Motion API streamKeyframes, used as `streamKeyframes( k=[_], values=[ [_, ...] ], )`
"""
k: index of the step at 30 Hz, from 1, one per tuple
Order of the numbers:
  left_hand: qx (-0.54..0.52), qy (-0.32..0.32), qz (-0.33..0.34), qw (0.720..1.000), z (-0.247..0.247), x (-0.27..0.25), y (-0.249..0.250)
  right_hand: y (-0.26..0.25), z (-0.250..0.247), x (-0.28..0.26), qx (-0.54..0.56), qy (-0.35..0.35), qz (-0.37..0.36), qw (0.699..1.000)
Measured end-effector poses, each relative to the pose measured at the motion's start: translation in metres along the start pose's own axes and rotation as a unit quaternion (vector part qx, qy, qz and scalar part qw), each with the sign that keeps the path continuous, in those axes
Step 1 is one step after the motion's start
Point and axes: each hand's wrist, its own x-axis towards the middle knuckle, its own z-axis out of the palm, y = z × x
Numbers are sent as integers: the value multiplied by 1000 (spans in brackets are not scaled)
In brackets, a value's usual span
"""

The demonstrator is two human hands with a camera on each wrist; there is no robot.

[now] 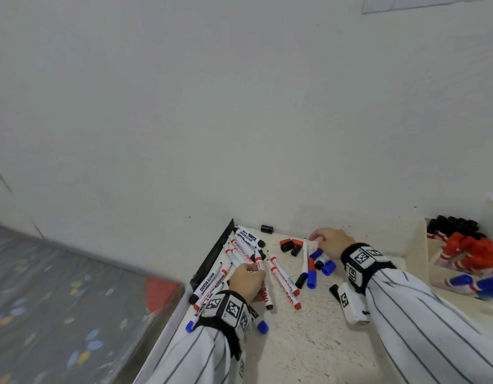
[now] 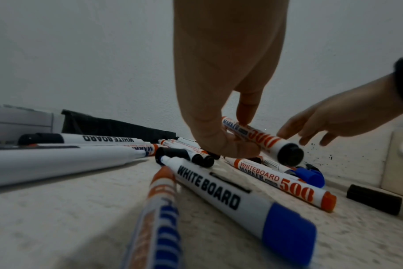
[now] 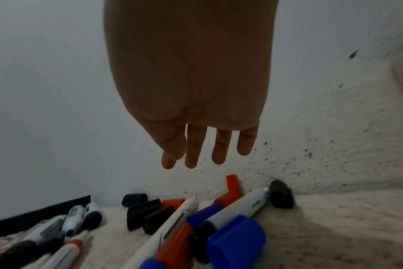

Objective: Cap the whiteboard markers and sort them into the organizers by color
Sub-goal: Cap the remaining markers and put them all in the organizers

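Many whiteboard markers (image 1: 239, 253) lie fanned out on the speckled table (image 1: 309, 342), most uncapped. My left hand (image 1: 246, 275) pinches one marker printed "500" with a black end (image 2: 265, 142) between thumb and finger (image 2: 245, 112), lifting it off the pile. My right hand (image 1: 329, 242) hovers by the wall with straight fingers (image 3: 196, 154), holding nothing, over loose black and red caps (image 3: 150, 213). Blue caps (image 1: 328, 268) lie below it. A white organizer (image 1: 418, 245) at the right holds capped black, red and blue markers.
The white wall rises directly behind the table. A black strip (image 1: 214, 253) lines the table's left edge, with a patterned floor beyond. A white tagged device (image 1: 352, 306) sits under my right wrist. A lone black cap (image 1: 267, 229) lies against the wall.
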Motion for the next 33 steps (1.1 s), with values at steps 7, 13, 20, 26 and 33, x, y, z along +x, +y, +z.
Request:
streamKeyframes(
  k=[7,13,20,26,33],
  values=[
    [-21,-13,-12,1000,5,18,5,-23,34,28,-47,-65,5,997],
    [-29,-19,-19,999,11,18,4,-17,48,42,-60,-53,-24,996],
    [-25,-32,-18,999,19,6,4,-10,45,39,-69,-40,-53,995],
    [-6,-29,-3,1000,18,-3,6,-11,42,26,-67,22,-60,996],
    [47,-25,45,998,23,-19,4,-10,16,-2,107,115,-104,982]
  ],
)
